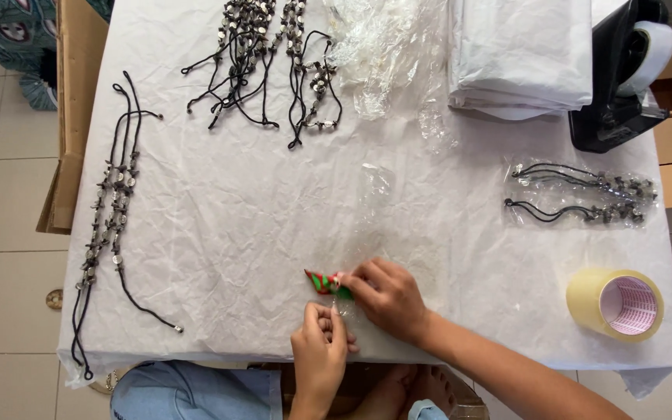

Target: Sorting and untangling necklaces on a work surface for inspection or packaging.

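We look down on a table draped in crinkled white plastic sheeting point(219, 218), and both of the person's hands work at its near edge. The right hand point(386, 297) comes in from the lower right with its fingers curled, pinching the end of a small red-and-green striped piece point(322, 281) between the fingertips; that piece lies on the sheeting just left of the hand, its pointed end aimed left. The left hand point(320, 348) rises from below, its fingers closed in a pinch on a clear plastic sleeve point(344, 307) that sits right under the striped piece, so the two hands nearly touch. The sleeve is hard for us to trace against the white cover. To the left, well apart from the hands, two beaded black cord bracelets point(110, 225) lie stretched out lengthwise. At the far edge a heap of similar bracelets point(262, 54) lies tangled, with crumpled clear wrappers point(379, 47) beside it and a stack of folded white bags point(519, 54) further right. On the right side we see two bracelets already sealed in clear sleeves point(581, 194), a roll of tan tape point(616, 303) near the front corner, and a black tape dispenser point(624, 74) at the far corner.
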